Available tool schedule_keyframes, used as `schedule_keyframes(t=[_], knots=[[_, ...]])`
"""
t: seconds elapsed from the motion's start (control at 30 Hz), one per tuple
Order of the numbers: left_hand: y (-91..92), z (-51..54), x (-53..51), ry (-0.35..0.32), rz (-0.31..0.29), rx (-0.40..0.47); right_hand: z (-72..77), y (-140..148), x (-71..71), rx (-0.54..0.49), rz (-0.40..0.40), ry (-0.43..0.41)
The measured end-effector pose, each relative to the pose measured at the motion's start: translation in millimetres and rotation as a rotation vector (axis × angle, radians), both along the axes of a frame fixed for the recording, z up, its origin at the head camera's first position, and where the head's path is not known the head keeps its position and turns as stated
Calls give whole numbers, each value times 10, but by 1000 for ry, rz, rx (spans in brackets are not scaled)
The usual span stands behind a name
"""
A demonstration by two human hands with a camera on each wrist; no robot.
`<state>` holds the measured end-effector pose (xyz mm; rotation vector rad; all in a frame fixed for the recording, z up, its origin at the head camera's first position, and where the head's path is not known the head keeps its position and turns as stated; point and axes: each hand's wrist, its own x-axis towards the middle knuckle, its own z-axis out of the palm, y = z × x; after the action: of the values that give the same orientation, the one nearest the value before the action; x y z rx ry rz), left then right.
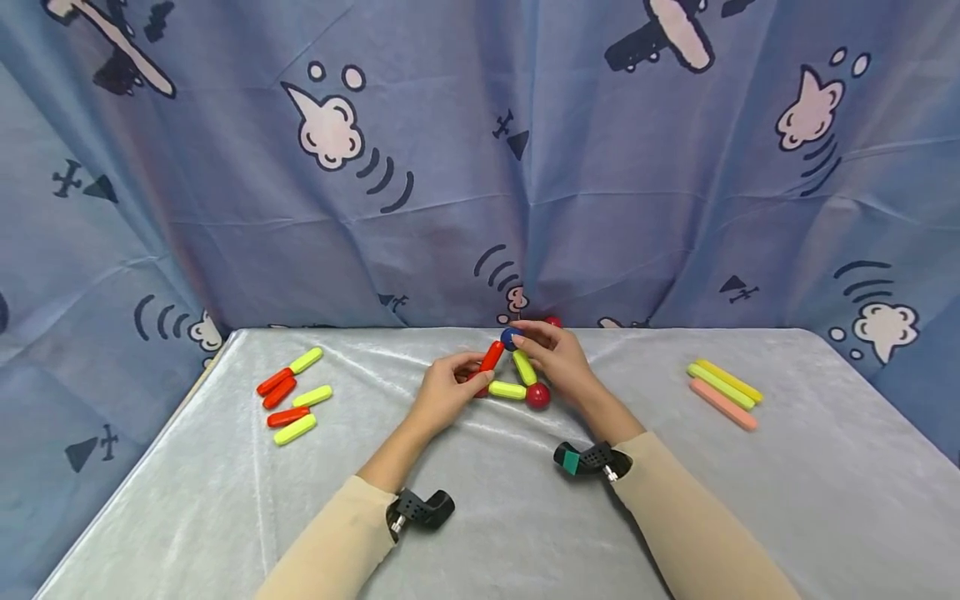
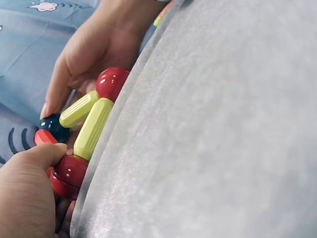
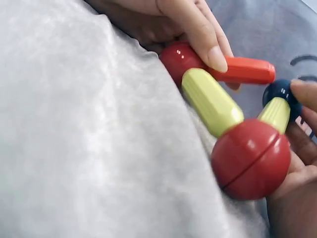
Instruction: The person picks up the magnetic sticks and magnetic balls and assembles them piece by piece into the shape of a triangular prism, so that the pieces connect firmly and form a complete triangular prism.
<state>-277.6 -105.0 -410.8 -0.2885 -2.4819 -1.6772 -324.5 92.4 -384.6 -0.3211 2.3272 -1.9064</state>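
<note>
Magnetic building rods and balls form a partly joined triangle at the table's far middle. My left hand [image 1: 442, 390] pinches the red rod [image 3: 250, 70] close to the red ball [image 3: 179, 63] at its end. From that ball a yellow-green rod [image 1: 507, 390] runs to a second red ball [image 1: 537, 396]. Another yellow-green rod [image 1: 524, 367] links the second ball with a dark blue ball [image 3: 280, 97]. Thumb and fingers of my right hand [image 1: 558, 358] hold the blue ball. In the right wrist view, the red rod's free end lies close beside the blue ball.
On the left lie several short red rods [image 1: 279, 392] and yellow-green rods [image 1: 296, 429]. Longer yellow [image 1: 730, 381], yellow-green and salmon rods [image 1: 723, 404] lie at right. Another red ball [image 1: 552, 321] shows behind my right hand, by the table's far edge. A patterned blue curtain [image 1: 450, 167] hangs behind.
</note>
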Motion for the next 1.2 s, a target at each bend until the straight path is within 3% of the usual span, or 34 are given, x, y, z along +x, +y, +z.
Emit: schedule_keyframes(t=[0.13, 0.37, 0.57, 0.73, 0.87, 0.97, 1.03, 1.2], knots=[[27, 20, 29, 2, -4, -27, -30, 39, 4, -67, 4, -53], [67, 32, 66, 27, 3, -168, -28, 55, 8, -176, 24, -84], [89, 16, 58, 13, 18, -148, -47, 102, 9, -141, 42, -55], [85, 7, 57, 18, 34, -145, -20, 166, 52, 21, 110, 30], [93, 38, 68, 8, 44, -167, 69, 225, 182, 307, 160, 130], [115, 106, 92, 16, 43, -237, 138, 275, 335, 493, 200, 192], [136, 165, 120, 18, 23, -295, 159, 312, 437, 568, 222, 239], [178, 301, 247, -16, -100, -430, 118, 412, 629, 610, 208, 311]])
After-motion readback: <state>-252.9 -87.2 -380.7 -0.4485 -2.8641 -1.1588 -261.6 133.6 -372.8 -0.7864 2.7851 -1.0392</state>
